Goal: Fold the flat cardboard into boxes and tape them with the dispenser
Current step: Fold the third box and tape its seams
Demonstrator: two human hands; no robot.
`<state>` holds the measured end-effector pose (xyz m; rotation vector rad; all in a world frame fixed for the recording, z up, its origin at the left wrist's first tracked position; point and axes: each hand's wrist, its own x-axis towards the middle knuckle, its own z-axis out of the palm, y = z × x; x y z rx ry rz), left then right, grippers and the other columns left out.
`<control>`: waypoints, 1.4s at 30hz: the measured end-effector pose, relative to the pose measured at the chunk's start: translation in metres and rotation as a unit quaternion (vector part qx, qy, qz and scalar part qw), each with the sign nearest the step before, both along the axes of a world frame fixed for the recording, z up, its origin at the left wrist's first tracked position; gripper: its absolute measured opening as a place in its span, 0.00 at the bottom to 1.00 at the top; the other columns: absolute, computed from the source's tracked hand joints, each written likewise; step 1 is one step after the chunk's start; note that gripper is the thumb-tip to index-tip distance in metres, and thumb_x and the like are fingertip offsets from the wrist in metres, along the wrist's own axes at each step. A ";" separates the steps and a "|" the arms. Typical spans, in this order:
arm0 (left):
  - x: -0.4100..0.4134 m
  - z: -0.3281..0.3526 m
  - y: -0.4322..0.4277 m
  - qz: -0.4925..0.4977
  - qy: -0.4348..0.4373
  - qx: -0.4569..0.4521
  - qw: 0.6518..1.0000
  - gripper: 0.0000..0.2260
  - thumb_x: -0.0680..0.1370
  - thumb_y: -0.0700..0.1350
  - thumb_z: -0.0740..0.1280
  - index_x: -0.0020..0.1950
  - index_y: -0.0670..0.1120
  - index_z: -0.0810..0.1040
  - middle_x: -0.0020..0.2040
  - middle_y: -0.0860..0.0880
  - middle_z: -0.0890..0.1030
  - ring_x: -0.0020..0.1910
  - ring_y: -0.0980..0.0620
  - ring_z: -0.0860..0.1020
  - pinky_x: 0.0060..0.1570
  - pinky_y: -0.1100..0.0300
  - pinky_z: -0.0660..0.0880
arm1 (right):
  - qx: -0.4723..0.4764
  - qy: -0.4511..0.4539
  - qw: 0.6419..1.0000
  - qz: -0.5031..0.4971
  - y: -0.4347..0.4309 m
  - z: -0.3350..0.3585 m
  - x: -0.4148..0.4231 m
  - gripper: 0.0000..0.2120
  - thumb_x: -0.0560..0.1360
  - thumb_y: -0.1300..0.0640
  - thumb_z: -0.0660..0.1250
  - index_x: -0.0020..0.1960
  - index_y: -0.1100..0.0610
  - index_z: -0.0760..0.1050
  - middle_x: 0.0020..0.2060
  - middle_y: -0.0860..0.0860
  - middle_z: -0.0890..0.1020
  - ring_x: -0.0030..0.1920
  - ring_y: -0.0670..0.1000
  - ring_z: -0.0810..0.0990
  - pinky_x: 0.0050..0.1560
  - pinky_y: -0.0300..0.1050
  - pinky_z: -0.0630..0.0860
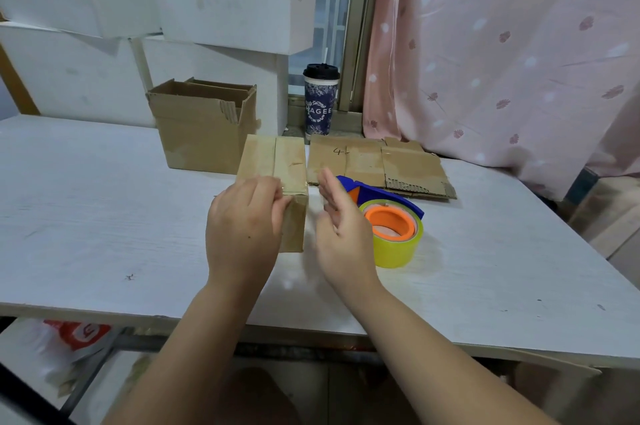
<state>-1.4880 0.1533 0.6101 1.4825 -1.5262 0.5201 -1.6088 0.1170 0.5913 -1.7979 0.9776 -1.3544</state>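
A closed cardboard box (277,161) stands in the middle of the white table (104,216), with clear tape along its top seam. My left hand (242,227) presses on its near top corner and front face. My right hand (341,230) hovers just right of the box, fingers apart, holding nothing and slightly blurred. Behind that hand lies the tape dispenser (391,227), blue with an orange core and a yellow tape roll. Flat cardboard (377,165) lies stacked at the back right, one sheet marked "4".
An open cardboard box (201,126) stands behind the closed one. A lidded paper cup (320,99) is on the window sill. White boxes are stacked at the back left, and a pink curtain hangs on the right. The table's near edge runs just under my forearms.
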 end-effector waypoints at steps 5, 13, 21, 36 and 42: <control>0.005 0.004 0.003 -0.037 -0.010 0.018 0.999 0.05 0.73 0.40 0.71 0.42 0.40 0.77 0.48 0.44 0.81 0.42 0.43 0.79 0.40 0.51 0.76 | -0.086 0.033 0.996 0.012 -0.007 -0.003 -0.004 0.18 0.79 0.64 0.55 0.64 0.54 0.77 0.63 0.40 0.73 0.65 0.32 0.67 0.69 0.34 0.63; 0.040 -0.009 0.015 -0.236 0.359 0.062 0.901 0.13 0.77 0.46 0.64 0.58 0.61 0.75 0.64 0.59 0.74 0.64 0.60 0.72 0.59 0.65 0.73 | -0.102 0.028 0.994 0.008 -0.018 -0.003 -0.008 0.17 0.79 0.67 0.59 0.59 0.54 0.80 0.58 0.39 0.76 0.62 0.32 0.71 0.63 0.29 0.66; 0.056 -0.013 0.003 -0.258 0.385 0.076 0.883 0.21 0.78 0.32 0.62 0.50 0.59 0.82 0.56 0.62 0.80 0.60 0.60 0.76 0.56 0.70 0.72 | -0.103 0.038 0.993 0.045 -0.022 -0.005 -0.014 0.18 0.78 0.69 0.60 0.64 0.56 0.77 0.59 0.34 0.73 0.62 0.27 0.68 0.63 0.26 0.64; 0.071 -0.018 0.010 -0.349 0.385 0.139 0.843 0.13 0.73 0.40 0.64 0.49 0.56 0.83 0.65 0.59 0.75 0.51 0.60 0.79 0.48 0.67 0.75 | -0.084 0.010 0.995 0.062 -0.017 -0.005 -0.013 0.17 0.78 0.67 0.62 0.62 0.53 0.77 0.59 0.34 0.74 0.64 0.33 0.71 0.64 0.31 0.67; 0.065 -0.021 0.012 -0.339 0.355 0.141 0.860 0.15 0.70 0.43 0.66 0.48 0.63 0.80 0.67 0.64 0.72 0.34 0.54 0.72 0.45 0.66 0.75 | -0.093 0.005 0.995 0.043 -0.018 -0.008 -0.008 0.15 0.77 0.63 0.62 0.62 0.55 0.78 0.60 0.37 0.75 0.64 0.34 0.71 0.65 0.33 0.67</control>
